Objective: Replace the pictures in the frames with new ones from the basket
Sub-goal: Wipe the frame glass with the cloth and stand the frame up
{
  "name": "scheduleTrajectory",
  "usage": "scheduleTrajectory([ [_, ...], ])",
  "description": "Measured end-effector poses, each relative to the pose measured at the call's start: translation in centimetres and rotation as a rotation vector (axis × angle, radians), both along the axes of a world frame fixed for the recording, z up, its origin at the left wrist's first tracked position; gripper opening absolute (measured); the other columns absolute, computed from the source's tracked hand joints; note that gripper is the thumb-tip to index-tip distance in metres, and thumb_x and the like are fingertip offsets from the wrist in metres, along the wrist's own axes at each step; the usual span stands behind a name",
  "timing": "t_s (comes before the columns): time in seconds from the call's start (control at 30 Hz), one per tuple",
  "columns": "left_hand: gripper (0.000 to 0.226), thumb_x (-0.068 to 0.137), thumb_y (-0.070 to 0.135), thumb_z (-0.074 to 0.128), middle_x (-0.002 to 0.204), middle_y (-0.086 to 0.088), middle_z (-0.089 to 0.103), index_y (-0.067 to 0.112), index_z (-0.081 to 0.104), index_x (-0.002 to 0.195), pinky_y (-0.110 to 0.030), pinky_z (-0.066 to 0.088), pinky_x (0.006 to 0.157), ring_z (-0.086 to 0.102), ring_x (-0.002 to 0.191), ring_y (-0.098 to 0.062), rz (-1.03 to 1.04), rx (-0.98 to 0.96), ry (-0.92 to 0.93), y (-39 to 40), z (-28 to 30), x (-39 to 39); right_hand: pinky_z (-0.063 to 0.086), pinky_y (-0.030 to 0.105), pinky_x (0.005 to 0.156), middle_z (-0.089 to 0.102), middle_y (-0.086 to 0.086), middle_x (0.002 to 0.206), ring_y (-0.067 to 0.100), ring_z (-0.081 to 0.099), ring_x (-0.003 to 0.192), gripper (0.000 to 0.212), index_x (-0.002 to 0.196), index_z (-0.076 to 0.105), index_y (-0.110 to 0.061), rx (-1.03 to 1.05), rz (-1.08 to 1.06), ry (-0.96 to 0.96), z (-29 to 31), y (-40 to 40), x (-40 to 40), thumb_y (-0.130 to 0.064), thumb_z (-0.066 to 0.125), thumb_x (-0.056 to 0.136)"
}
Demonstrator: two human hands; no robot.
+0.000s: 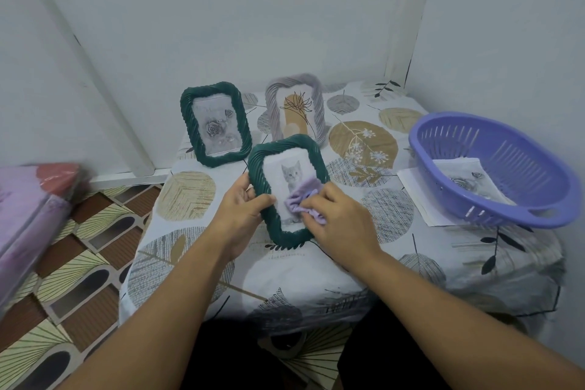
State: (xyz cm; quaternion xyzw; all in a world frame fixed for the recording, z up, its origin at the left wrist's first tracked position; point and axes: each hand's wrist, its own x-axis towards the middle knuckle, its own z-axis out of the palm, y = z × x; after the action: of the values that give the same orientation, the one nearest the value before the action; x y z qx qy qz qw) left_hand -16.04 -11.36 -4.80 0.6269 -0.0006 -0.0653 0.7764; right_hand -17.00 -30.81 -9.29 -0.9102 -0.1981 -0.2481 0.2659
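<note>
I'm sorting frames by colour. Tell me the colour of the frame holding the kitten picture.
Dark green frame, with a twisted rope-like rim; the head view shows it.

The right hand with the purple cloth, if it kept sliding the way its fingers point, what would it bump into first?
The right hand points up-left across the kitten frame. It would probably meet that frame's green left rim, where the left hand grips it. Depth is unclear.

Home corner — tablecloth [196,263], patterned floor [79,279]
</note>
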Motion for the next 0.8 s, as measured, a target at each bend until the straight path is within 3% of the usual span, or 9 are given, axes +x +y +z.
scheduleTrajectory([
  [0.13,0.047,0.094,-0.019,0.048,0.110,-0.015,0.076,0.009,0.055,0.132,-0.029,0.060,0.071,0.074,0.093,-0.023,-0.006,0.014,-0.005,-0.1,0.0,0.2,0.028,0.018,0.056,0.052,-0.011,0.091,0.007,0.048,0.067,0.008,0.098,0.073,-0.028,-0.125,0.074,-0.038,-0.4,-0.5,-0.6,-0.034,0.075,0.092],
  [0.3,0.046,0.095,-0.017,0.049,0.112,-0.014,0.076,0.013,0.056,0.130,-0.029,0.060,0.070,0.074,0.096,-0.023,-0.002,0.037,-0.005,-0.1,0.0,0.2,0.033,0.016,0.052,0.051,-0.014,0.093,0.005,0.050,0.066,0.017,0.101,0.074,-0.033,0.040,-0.009,0.031,0.2,-0.6,0.2,-0.047,0.067,0.095],
  [0.5,0.046,0.095,-0.016,0.049,0.109,-0.014,0.076,0.013,0.058,0.128,-0.033,0.060,0.072,0.074,0.092,-0.024,-0.007,0.058,-0.014,0.0,-0.4,0.5,0.042,0.026,0.052,0.055,-0.008,0.093,0.012,0.055,0.070,0.007,0.096,0.073,-0.026,-0.122,0.082,-0.040,-0.8,-0.4,-0.9,-0.031,0.073,0.092],
  [0.67,0.046,0.095,-0.017,0.049,0.111,-0.012,0.076,0.012,0.056,0.130,-0.029,0.060,0.072,0.074,0.098,-0.022,-0.006,0.032,-0.013,-0.1,-0.2,0.4,0.043,0.022,0.051,0.052,-0.014,0.094,0.006,0.051,0.067,0.015,0.101,0.073,-0.032,0.053,-0.042,0.025,-0.1,-0.8,0.5,-0.046,0.067,0.096],
  [0.8,0.045,0.095,-0.018,0.048,0.105,-0.013,0.077,0.009,0.056,0.130,-0.029,0.060,0.070,0.075,0.091,-0.022,-0.004,0.023,-0.009,-0.2,-0.1,0.3,0.046,0.027,0.053,0.054,-0.010,0.094,0.010,0.054,0.070,0.011,0.098,0.073,-0.028,-0.088,0.062,-0.035,-0.5,-0.1,-0.3,-0.038,0.071,0.094],
])
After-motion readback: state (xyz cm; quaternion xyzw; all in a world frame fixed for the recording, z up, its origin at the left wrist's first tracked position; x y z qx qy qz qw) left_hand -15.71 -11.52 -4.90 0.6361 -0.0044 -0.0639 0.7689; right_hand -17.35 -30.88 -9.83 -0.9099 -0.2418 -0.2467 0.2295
